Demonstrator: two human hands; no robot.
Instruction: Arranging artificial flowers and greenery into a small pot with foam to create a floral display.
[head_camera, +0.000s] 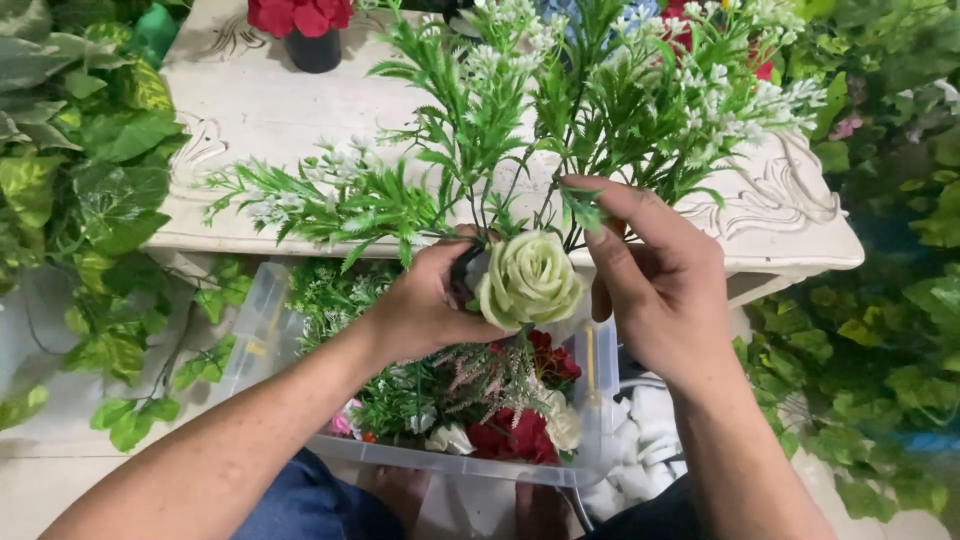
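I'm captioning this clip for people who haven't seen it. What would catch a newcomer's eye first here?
First the pale green rose at the centre, gripped at its base by the left hand while the right hand pinches a leafy stem just above it. Behind them, a spray of green fern sprigs with tiny white blossoms fans out over a cream carved table. Below the hands sits a clear plastic bin of red and white artificial flowers.

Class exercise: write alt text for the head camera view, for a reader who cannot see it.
Two bare hands hold a bunch of artificial stems: the left hand grips a pale green rose and the right hand pinches a fern sprig. Below sits a clear plastic bin of mixed artificial flowers, and behind it a white carved table.
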